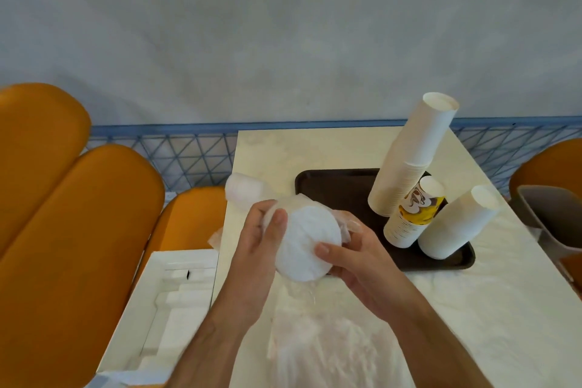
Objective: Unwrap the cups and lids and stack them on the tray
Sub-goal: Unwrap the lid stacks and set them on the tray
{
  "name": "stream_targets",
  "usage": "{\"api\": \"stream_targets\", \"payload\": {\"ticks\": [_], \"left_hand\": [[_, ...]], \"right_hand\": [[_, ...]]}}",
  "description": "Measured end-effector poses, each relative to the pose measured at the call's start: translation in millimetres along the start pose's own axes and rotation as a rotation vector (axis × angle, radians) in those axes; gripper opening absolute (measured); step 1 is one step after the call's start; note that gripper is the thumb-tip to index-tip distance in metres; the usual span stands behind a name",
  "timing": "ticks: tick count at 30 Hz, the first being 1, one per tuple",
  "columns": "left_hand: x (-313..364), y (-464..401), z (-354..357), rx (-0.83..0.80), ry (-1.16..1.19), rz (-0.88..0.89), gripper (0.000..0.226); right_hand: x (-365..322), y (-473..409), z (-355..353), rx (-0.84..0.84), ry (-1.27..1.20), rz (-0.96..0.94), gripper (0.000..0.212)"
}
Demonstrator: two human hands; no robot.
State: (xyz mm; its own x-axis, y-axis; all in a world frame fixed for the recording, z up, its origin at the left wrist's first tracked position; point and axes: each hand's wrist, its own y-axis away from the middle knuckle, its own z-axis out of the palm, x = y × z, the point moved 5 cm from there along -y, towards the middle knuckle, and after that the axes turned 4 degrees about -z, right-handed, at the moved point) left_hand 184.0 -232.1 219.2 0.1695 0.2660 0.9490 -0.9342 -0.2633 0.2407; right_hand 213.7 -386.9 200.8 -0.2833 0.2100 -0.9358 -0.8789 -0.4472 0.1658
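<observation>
Pale marble-look table (346, 151) against a grey wall, seen from above by the person working at it. Nearest the camera, loose clear plastic wrap (327, 346) lies crumpled on the tabletop between the forearms. Just above it, both hands hold a stack of white lids (307, 244) with its round face toward the camera. The left hand (258, 246) curls round the stack's left side, thumb pressed on the face, with wrap bunched under its fingers. The right hand (356, 258) cups the right side, thumb on the rim, and more film is gathered behind it.

Beyond the hands sits a dark brown tray (330, 189) holding three upside-down stacks: a tall leaning stack of white cups (409, 154), a shorter stack of printed yellow cups (415, 214) and another white cup stack (456, 224). A further wrapped white bundle (242, 192) lies at the table's left edge.

The lids look partly unwrapped. Next, the remaining film probably needs peeling away before the lids go onto the tray's bare left half.
</observation>
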Motion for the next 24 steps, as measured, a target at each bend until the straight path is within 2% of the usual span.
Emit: {"api": "stream_targets", "payload": {"ticks": [2,3,4,6,7,10,12,16,18,20,21,22,24], "left_hand": [[-1,-2,2,0.01,0.031,-0.011,0.089],[0,-2,5,-0.02,0.035,-0.003,0.085],[1,-2,11,-0.039,0.022,0.002,0.068],[4,0,16,-0.005,-0.019,-0.004,0.018],[6,-1,19,0.015,-0.069,0.008,0.015],[19,-2,26,0.046,-0.328,0.194,0.023],[27,-4,23,0.124,-0.477,0.349,0.021],[45,4,26,0.259,-0.574,0.651,0.016],[50,11,27,0.298,-0.552,0.724,0.012],[49,15,26,0.311,-0.485,0.696,0.015],[45,15,25,0.304,-0.452,0.626,0.018],[38,15,26,0.269,-0.434,0.517,0.022],[13,13,35,0.075,-0.433,0.218,0.03]], "right_hand": [[-2,2,-6,-0.019,-0.014,0.021,0.08],[-3,3,-8,-0.036,-0.017,0.031,0.08],[-5,4,-12,-0.065,-0.014,0.035,0.078],[-6,7,-14,-0.115,-0.01,0.042,0.069],[-6,8,-16,-0.124,-0.009,0.044,0.065],[-7,10,-25,-0.089,-0.021,0.043,0.068],[-9,12,-31,-0.053,-0.016,0.048,0.068],[-9,12,-41,0.037,0.119,0.062,0.067],[-9,12,-45,0.119,0.114,0.039,0.068],[-9,13,-51,0.196,-0.016,-0.001,0.066],[-9,13,-53,0.213,-0.098,-0.017,0.067],[-9,13,-55,0.219,-0.17,-0.033,0.07],[-11,13,-56,0.199,-0.27,-0.062,0.073]]}}
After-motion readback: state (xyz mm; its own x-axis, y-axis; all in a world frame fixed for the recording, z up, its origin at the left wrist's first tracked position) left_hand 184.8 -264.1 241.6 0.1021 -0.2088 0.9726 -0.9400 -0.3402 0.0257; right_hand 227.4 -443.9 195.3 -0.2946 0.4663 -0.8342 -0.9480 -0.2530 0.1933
